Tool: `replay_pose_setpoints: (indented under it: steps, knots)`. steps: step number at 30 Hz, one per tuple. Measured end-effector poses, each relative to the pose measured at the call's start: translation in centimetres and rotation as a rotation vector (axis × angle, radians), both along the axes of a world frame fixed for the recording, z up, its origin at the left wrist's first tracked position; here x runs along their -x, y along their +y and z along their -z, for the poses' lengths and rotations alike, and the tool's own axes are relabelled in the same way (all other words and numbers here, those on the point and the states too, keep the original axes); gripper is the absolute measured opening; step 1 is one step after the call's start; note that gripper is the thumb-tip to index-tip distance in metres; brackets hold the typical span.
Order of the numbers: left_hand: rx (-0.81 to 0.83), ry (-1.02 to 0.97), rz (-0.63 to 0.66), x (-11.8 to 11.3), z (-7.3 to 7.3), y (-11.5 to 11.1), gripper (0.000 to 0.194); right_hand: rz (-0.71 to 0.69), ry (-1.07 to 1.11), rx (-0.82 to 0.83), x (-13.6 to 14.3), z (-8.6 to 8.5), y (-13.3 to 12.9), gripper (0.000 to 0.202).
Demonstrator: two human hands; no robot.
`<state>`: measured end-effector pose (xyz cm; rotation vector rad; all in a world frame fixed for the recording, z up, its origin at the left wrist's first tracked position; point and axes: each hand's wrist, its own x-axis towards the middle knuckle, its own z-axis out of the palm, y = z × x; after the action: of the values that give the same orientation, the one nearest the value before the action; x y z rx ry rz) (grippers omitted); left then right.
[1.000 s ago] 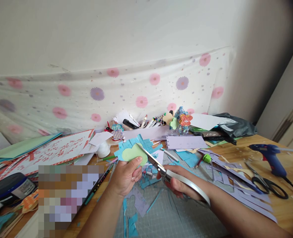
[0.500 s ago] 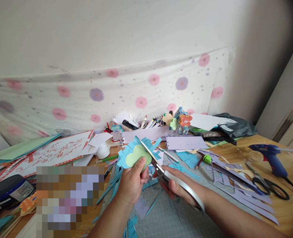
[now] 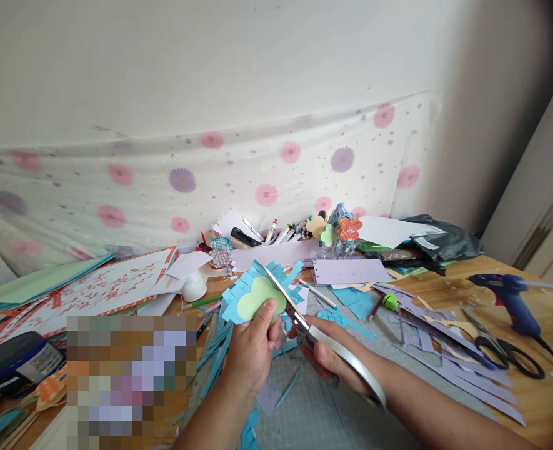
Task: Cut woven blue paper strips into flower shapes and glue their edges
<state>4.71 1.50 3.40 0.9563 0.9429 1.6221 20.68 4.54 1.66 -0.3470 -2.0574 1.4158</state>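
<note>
My left hand (image 3: 256, 340) pinches a light green paper flower shape (image 3: 256, 299) with the thumb on top. Behind it spreads a blue woven paper piece (image 3: 235, 294) with a stepped, fringed edge. My right hand (image 3: 335, 356) is wrapped round the handles of silver scissors (image 3: 346, 357). Their blades point up and to the left, over the blue paper along the right side of the green shape. Whether the blades are fully closed is hard to make out. Blue paper strips (image 3: 217, 350) lie beneath and beside my left hand.
A grey cutting mat (image 3: 332, 412) covers the table's middle. To the right lie purple paper strips (image 3: 473, 381), black-handled scissors (image 3: 508, 353) and a blue glue gun (image 3: 515, 300). A dark jar (image 3: 18, 362) stands left. Pens (image 3: 283, 233) fill a box at the back.
The scissors' blade tips have shifted slightly right and down over the blue paper. Both hands otherwise keep nearly the same place and hold.
</note>
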Motion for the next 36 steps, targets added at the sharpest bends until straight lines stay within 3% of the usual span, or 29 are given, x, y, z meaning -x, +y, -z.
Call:
replay_pose_setpoints:
  steps: [10,22,30,36]
  knots:
    - [0.014,-0.039,-0.018,-0.1,0.1,0.0,0.042,0.058,0.012,0.079,0.5,0.4,-0.7,0.066]
    - [0.032,-0.012,0.006,0.9,-0.5,0.2,0.042,0.172,-0.074,-0.011,0.0,0.1,0.0,0.066]
    - [0.037,0.005,0.010,1.6,-0.6,0.5,0.044,0.003,-0.082,-0.076,-1.2,-0.5,1.1,0.070]
    - [0.025,0.046,0.022,1.7,-0.5,0.7,0.041,0.025,-0.079,-0.120,-1.3,-0.5,1.3,0.066]
